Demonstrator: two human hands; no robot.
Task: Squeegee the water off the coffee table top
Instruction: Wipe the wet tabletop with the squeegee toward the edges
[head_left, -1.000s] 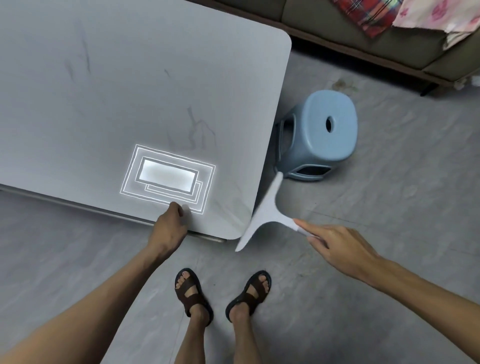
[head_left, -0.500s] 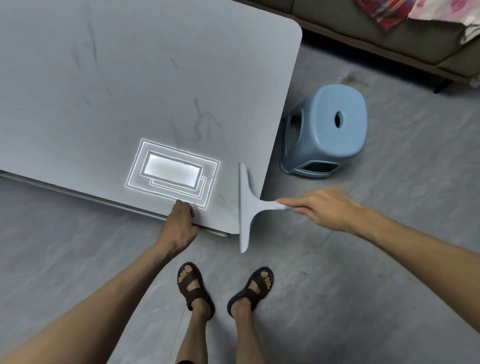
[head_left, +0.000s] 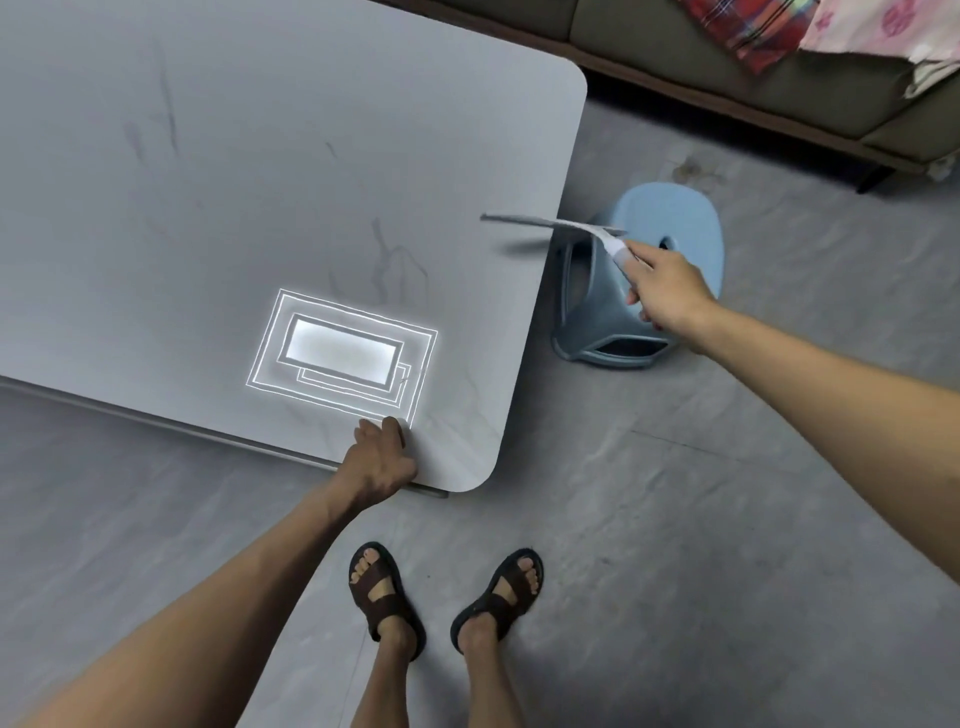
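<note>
Grey stone-look floor (head_left: 727, 519), olive sofa (head_left: 675, 62) beyond. Item: pale grey rounded-corner coffee table top (head_left: 260, 182); my left hand (head_left: 382, 462) clenched on its near edge. Item: white plastic squeegee (head_left: 558, 226), handle grasped in my right hand (head_left: 667, 291), blade crossing the table's right edge. Item: light blue plastic stool (head_left: 649, 270) under my right hand.

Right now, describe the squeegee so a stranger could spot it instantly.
Find the grey coffee table, then its right edge beside the blue stool. The squeegee hangs there in the right hand: a thin white T-shaped blade, the only tool around.
</note>
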